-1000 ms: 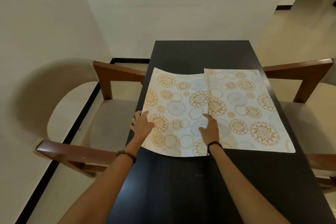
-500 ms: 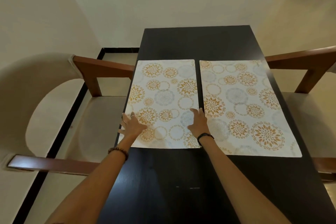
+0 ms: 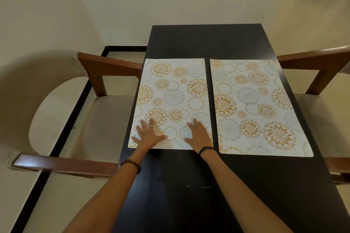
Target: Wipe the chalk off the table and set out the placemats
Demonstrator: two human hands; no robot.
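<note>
We have both hands flat, fingers spread, on the near end of the left placemat: left hand by its outer near corner, right hand by its inner near corner. The mat's long axis runs away from us down the dark counter. The right placemat lies just beside it, a narrow gap between, nearer our right hand.

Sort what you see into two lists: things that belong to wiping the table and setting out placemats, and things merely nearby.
Part of the job:
- dark rectangular table
- left floral patterned placemat, both hands flat on it: left hand, right hand
- right floral patterned placemat

Merely nearby:
- left wooden armchair with beige cushion
- right wooden armchair
</note>
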